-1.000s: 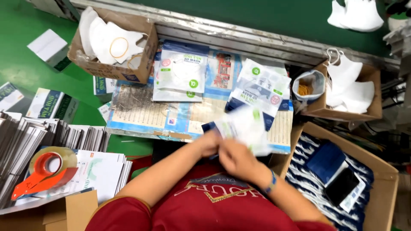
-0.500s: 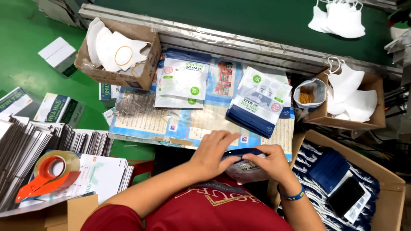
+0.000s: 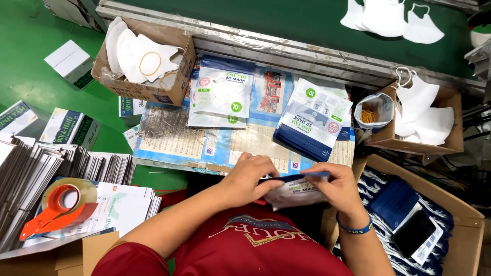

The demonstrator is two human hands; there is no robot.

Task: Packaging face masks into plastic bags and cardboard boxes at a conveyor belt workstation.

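Both my hands hold one mask pouch, white with a dark blue top strip, close to my chest. My left hand pinches its left end along the blue strip. My right hand, with a blue wristband, grips the right end. On the paper-covered table lie a stack of empty pouches in front of my right hand and a second stack of pouches to its left.
A cardboard box of white masks stands at the back left, another box of masks at the right beside a bag of rubber bands. Flat cartons and a tape dispenser lie left. A box with filled pouches and a phone sits right.
My hands brought a pouch from table height down toward my chest and now pinch along its blue top strip. The view has shifted slightly.
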